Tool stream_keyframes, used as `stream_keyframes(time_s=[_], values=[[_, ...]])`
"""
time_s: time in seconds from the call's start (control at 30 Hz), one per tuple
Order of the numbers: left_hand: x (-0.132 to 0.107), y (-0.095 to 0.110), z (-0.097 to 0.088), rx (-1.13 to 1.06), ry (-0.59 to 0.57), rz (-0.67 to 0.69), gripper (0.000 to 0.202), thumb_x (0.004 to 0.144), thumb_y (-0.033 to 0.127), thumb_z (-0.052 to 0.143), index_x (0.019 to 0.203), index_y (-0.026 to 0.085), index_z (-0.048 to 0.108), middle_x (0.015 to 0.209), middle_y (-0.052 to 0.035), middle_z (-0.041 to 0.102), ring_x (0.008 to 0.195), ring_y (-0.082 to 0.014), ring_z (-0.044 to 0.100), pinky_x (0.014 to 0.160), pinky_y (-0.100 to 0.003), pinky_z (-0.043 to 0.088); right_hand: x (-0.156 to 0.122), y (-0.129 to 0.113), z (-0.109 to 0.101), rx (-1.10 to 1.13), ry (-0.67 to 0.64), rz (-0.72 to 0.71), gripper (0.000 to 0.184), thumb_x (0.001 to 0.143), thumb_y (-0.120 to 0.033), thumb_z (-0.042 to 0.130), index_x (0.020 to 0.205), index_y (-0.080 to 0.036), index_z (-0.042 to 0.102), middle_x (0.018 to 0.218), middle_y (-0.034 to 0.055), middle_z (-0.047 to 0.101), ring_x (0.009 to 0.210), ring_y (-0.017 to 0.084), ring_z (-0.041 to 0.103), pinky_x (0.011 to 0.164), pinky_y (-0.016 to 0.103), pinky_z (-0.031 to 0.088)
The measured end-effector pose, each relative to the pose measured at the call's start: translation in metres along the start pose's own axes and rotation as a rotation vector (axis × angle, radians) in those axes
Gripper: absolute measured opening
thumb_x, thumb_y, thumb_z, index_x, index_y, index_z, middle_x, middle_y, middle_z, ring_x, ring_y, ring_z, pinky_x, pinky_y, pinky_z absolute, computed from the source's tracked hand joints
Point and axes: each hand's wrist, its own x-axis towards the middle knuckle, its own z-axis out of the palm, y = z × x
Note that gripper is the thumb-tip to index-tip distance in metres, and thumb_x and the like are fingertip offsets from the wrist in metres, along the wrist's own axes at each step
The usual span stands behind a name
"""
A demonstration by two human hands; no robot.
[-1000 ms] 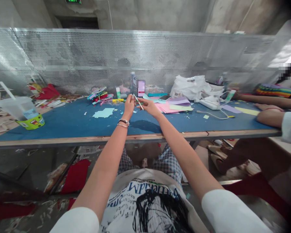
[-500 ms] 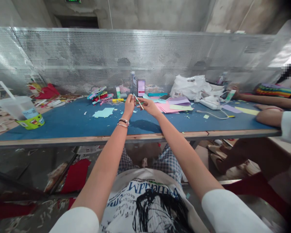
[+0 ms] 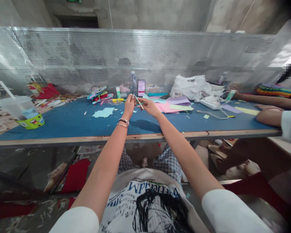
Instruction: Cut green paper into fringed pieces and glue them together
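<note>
Head view shows the right hand holding a thin stick over the blue table — the left hand is pinched narrow by its top end, around what I cannot tell.

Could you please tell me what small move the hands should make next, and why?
I'd probably steady the left hand and ease the slim, pale, stick-like object toward it with the right hand, which holds it; the object's far end sits close to the left hand.
</note>
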Motion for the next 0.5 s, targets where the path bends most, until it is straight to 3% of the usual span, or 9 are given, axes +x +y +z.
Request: stream_keyframes(time_s=[0.3,0.4,0.5], values=[[-0.001,0.002,0.000,0.078,0.014,0.016,0.034,0.087,0.050,0.041,0.079,0.019,0.052,0.062,0.0011,0.046,0.049,-0.0070,0.041,0.049,-0.021,0.036,0.001,-0.003,0.002,-0.068,0.056,0.108,0.052,0.075,-0.025,0.051,0.127,-0.019,0.052,0.115,0.0080,0.062,0.085,0.016,0.063,0.071,0.029,0.054],[-0.001,0.001,0.000,0.093,0.071,-0.005,0.037,0.088,0.051,0.038,0.080,0.019,0.053,0.063,0.0009,0.046,0.049,-0.0072,0.041,0.051,-0.021,0.037,0.000,0.003,0.000,-0.201,0.112,0.145,0.052,0.075,-0.018,0.050,0.127,-0.018,0.052,0.113,0.0085,0.063,0.085,0.017,0.063,0.078,0.033,0.052],[0.000,-0.002,-0.002,0.158,0.175,-0.021,0.035,0.089,0.048,0.036,0.081,0.019,0.054,0.062,0.0007,0.047,0.051,-0.0086,0.044,0.054,-0.022,0.038,-0.002,0.009,-0.005,-0.417,0.131,0.203,0.049,0.071,-0.014,0.057,0.121,-0.015,0.058,0.115,0.0107,0.061,0.101,0.022,0.059,0.091,0.036,0.045]])
